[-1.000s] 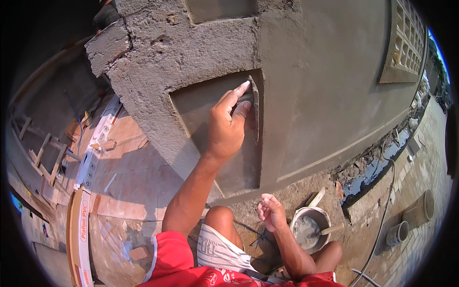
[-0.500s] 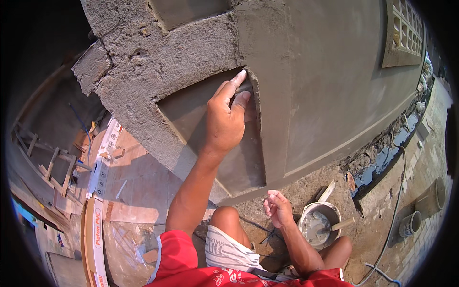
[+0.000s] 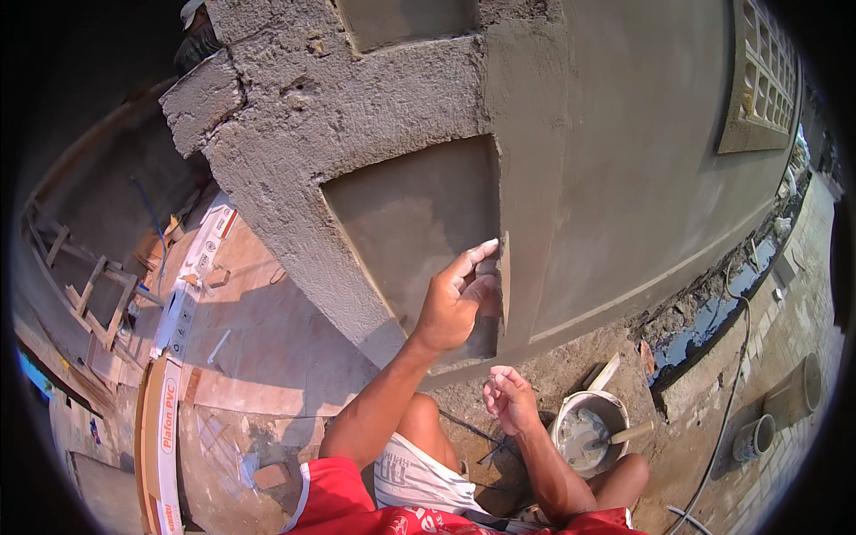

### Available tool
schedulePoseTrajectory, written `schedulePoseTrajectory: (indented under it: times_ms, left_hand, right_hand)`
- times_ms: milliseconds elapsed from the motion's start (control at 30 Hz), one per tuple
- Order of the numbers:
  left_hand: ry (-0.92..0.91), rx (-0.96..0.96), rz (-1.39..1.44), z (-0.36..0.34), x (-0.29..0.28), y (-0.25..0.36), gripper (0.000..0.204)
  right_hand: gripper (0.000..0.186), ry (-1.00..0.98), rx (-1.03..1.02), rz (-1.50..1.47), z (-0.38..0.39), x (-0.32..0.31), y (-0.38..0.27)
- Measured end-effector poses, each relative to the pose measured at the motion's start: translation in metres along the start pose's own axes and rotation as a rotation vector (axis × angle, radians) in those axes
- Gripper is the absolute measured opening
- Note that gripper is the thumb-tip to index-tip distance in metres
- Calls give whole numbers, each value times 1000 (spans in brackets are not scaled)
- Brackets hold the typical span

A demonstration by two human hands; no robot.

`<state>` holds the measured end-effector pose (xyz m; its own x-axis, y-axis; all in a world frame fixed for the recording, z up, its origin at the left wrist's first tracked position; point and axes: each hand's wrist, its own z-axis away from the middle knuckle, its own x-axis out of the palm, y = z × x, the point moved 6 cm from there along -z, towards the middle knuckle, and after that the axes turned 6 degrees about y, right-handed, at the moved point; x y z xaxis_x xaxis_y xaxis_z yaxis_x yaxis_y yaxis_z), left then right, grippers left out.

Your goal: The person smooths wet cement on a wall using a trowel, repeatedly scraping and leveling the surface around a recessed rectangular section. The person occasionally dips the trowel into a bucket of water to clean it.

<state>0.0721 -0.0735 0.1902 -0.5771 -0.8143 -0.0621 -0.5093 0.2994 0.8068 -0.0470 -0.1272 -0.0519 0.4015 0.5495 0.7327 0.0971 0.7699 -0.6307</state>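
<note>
My left hand (image 3: 453, 303) is at the right edge of a recessed panel (image 3: 401, 205) in the grey plastered wall (image 3: 615, 160). Its fingers and thumb are pressed together around something small and greyish, mostly hidden by the hand. A thin, pale, pointed strip (image 3: 506, 281) shows along the edge by the fingertips; whether it is a tool or plaster I cannot tell. My right hand (image 3: 513, 401), whitish at the fingertips, is held low before the wall with loosely bent fingers and nothing visible in it. Beside it stands a bucket (image 3: 613, 401) of wet grey mix, with a wooden-handled tool (image 3: 633, 432) in it.
A window grille (image 3: 767, 76) is set in the wall at upper right. Two grey buckets (image 3: 753, 439) and a hose (image 3: 724, 428) lie toward the right. Long cartons (image 3: 167, 428) and a wooden frame (image 3: 98, 308) are at left. Someone in a cap (image 3: 192, 40) is partly visible behind the wall.
My left hand has moved down along the panel's right edge, from its upper corner to lower down. My right hand stays low near the bucket. The view has shifted slightly.
</note>
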Motion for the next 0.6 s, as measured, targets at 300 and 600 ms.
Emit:
schedulePoseTrajectory:
  times_ms: [300,600]
  left_hand:
    - [-368,-490,729,37,10,-21,59]
    - [109,-404,826,42,-1,-56,76]
  right_hand:
    - [45,-423,-9,-240,3,88,-87]
    - [57,29,-1011,392,26,138,-195]
